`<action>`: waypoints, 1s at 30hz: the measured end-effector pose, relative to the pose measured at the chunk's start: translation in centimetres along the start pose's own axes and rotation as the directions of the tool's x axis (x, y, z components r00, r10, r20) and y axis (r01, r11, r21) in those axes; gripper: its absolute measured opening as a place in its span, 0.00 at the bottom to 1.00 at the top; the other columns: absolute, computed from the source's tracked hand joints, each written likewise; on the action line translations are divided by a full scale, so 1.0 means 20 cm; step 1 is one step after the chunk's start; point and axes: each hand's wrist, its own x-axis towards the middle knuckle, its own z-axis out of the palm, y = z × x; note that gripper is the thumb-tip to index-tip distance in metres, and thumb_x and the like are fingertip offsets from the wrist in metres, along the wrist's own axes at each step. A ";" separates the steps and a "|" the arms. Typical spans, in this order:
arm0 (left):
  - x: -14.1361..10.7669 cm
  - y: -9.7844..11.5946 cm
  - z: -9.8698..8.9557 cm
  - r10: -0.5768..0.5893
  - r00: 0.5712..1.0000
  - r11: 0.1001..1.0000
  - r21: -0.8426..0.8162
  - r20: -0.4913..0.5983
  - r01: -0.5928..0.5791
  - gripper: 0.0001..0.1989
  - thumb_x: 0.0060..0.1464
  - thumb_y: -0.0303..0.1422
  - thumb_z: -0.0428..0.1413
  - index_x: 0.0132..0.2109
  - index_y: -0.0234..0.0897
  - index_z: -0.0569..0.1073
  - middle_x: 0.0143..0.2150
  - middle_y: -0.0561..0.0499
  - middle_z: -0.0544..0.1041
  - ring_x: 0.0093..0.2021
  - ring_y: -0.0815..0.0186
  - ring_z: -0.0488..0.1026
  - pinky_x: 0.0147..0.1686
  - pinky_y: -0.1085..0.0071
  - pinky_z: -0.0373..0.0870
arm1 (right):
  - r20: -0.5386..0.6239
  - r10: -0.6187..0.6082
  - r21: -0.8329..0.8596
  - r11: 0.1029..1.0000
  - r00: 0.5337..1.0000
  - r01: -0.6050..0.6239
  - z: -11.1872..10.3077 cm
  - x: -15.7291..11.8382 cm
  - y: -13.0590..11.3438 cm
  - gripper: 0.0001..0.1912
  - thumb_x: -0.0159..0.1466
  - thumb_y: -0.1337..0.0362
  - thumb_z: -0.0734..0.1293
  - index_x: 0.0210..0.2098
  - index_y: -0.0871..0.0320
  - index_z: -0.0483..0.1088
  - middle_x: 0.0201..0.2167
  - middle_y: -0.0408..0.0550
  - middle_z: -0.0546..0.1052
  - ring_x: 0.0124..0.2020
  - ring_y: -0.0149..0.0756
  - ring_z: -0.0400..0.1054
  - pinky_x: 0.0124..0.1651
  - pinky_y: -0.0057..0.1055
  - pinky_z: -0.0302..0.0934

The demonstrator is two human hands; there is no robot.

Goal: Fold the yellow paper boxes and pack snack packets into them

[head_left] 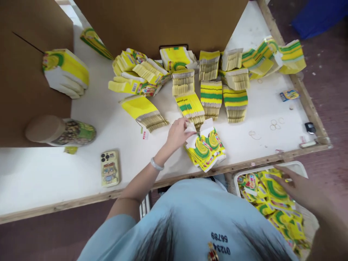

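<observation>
My left hand (pixel 178 135) is closed, with its thumb and fingers pinching a white end flap by the small yellow-and-green printed cartons (pixel 208 146) near the table's front edge. These cartons lie flat, overlapping in a small pile. Right of the table, my right hand (pixel 296 185) is over a white plastic basket (pixel 300 166). Its fingers are stretched out and apart, just above or touching the top of the yellow cartons (pixel 277 195) in the basket. I cannot tell whether those fingertips press on a carton.
Stacks of flattened cartons (pixel 210 96) spread across the white table (pixel 269 137), before a large brown cardboard box (pixel 163 21). A phone (pixel 110 168) and a lidded jar (pixel 73 132) are at left. Rubber bands (pixel 274 125) and a small blue box (pixel 289 95) lie at right. A wooden rim (pixel 304 96) edges the table.
</observation>
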 end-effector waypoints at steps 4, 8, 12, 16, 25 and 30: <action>0.07 -0.02 -0.04 0.085 0.988 0.996 0.029 0.131 -0.090 0.05 0.63 0.30 0.60 0.43 0.37 0.81 0.41 0.46 0.81 0.45 0.59 0.77 0.48 0.65 0.71 | -0.135 0.002 -0.108 0.994 0.991 -0.017 0.06 0.00 -0.07 0.38 0.66 0.38 0.60 0.61 0.61 0.72 0.48 0.67 0.81 0.48 0.66 0.78 0.50 0.62 0.71; 0.04 0.00 -0.13 0.154 0.988 0.976 0.154 0.022 -0.156 0.16 0.69 0.32 0.52 0.59 0.39 0.78 0.41 0.43 0.83 0.41 0.61 0.79 0.44 0.67 0.72 | -0.473 -0.273 0.146 0.913 0.838 0.380 0.20 0.18 -0.63 0.27 0.71 0.48 0.62 0.64 0.56 0.67 0.55 0.60 0.79 0.58 0.53 0.74 0.62 0.54 0.67; -0.03 0.08 -0.22 0.242 0.965 0.968 -0.045 -0.103 -0.247 0.19 0.72 0.34 0.49 0.65 0.40 0.73 0.36 0.49 0.83 0.29 0.70 0.73 0.34 0.75 0.69 | -0.659 -0.499 0.077 0.700 0.563 0.710 0.36 0.39 -1.15 0.27 0.71 0.52 0.65 0.65 0.54 0.64 0.58 0.60 0.76 0.63 0.52 0.69 0.68 0.58 0.60; -0.09 0.17 -0.31 0.178 0.958 0.919 -0.310 -0.226 -0.244 0.21 0.71 0.39 0.51 0.66 0.40 0.70 0.24 0.57 0.75 0.20 0.74 0.62 0.25 0.77 0.62 | -0.633 -0.551 0.102 0.636 0.543 0.765 0.45 0.47 -1.35 0.22 0.70 0.51 0.66 0.58 0.56 0.68 0.42 0.56 0.80 0.44 0.48 0.76 0.54 0.48 0.71; -0.33 0.25 0.00 0.395 0.918 0.730 -0.622 0.043 -0.285 0.49 0.64 0.58 0.50 0.77 0.47 0.31 0.80 0.37 0.41 0.78 0.43 0.45 0.73 0.44 0.52 | -0.640 -0.275 0.569 0.458 0.717 0.683 0.42 0.33 -1.34 0.23 0.74 0.48 0.53 0.54 0.53 0.70 0.50 0.55 0.79 0.56 0.49 0.74 0.61 0.52 0.65; -0.36 0.36 0.04 0.322 0.945 0.803 -0.546 0.060 -0.239 0.38 0.69 0.48 0.48 0.77 0.40 0.43 0.76 0.34 0.56 0.73 0.41 0.59 0.71 0.47 0.60 | -0.428 -0.198 0.792 0.389 0.882 0.471 0.42 0.27 -1.37 0.25 0.73 0.46 0.53 0.56 0.53 0.69 0.48 0.54 0.81 0.57 0.47 0.74 0.60 0.45 0.67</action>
